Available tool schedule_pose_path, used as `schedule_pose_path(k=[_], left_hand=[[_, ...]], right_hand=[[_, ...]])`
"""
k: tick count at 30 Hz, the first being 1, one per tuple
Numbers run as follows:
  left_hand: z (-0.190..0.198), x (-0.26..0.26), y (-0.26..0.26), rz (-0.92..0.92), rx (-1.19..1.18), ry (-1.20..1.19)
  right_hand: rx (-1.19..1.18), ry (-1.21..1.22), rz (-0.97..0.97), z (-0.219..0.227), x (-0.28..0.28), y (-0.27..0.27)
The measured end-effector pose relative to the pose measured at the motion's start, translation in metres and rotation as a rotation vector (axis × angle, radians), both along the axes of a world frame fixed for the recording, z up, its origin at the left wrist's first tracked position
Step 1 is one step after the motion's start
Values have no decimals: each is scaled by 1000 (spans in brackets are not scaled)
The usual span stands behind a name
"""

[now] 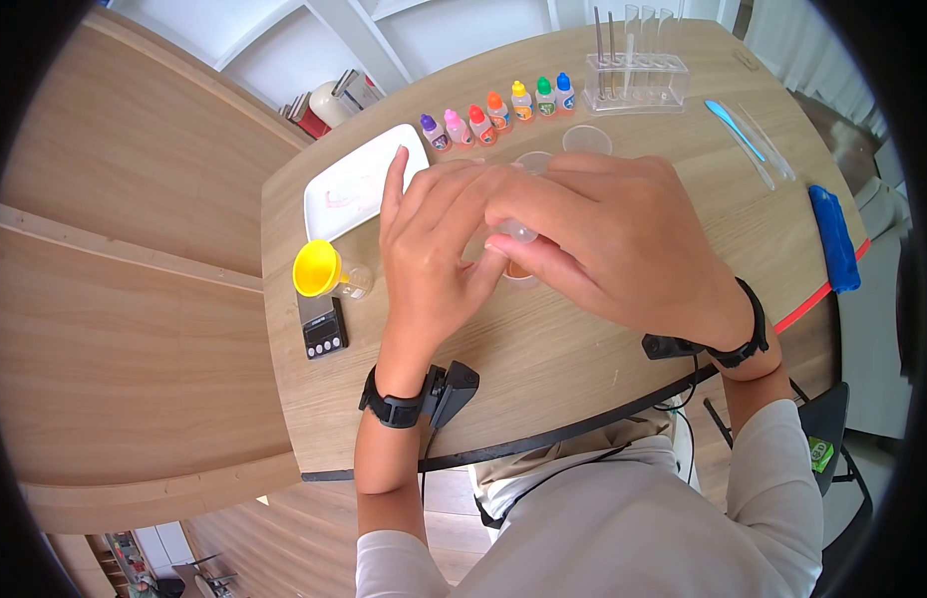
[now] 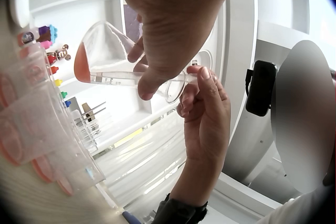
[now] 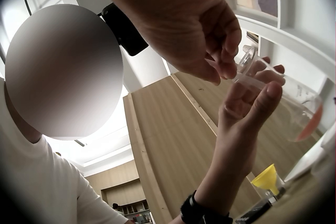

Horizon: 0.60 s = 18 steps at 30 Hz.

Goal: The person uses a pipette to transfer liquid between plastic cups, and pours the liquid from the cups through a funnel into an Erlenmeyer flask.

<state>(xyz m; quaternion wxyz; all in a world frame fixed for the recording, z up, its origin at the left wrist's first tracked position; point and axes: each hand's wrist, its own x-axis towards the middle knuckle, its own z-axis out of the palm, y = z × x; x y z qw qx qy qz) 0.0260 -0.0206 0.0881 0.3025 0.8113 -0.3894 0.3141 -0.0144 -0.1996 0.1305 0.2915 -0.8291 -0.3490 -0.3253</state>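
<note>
My left hand (image 1: pixel 434 229) grips a clear conical flask (image 2: pixel 102 45) around its neck, clear of the table. Orange-red liquid (image 2: pixel 81 65) lies at the bottom of the tilted flask. Close by on the other side, my right hand (image 1: pixel 623 239) pinches the upper end of a clear plastic dropper (image 2: pixel 118 78). The dropper runs through the flask's mouth, its tip right at the liquid. In the head view both hands cover most of the flask; the right wrist view shows its rim beside the right fingertips (image 3: pixel 227 71).
Several colored dropper bottles (image 1: pixel 481 125) line the back, beside a test-tube rack (image 1: pixel 638 100). Clear cups (image 1: pixel 588 141) stand beyond the hands. On the left are a white tray (image 1: pixel 329 204), a yellow funnel (image 1: pixel 317 267) and a scale (image 1: pixel 324 331); a blue spatula (image 1: pixel 735 130) lies right.
</note>
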Motion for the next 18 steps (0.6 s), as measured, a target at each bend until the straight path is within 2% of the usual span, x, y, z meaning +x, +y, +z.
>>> schedule_pose_path(k=[18], left_hand=[[1,-1,0,2,4,-1]], right_hand=[[8,-11,-7,0,0,1]])
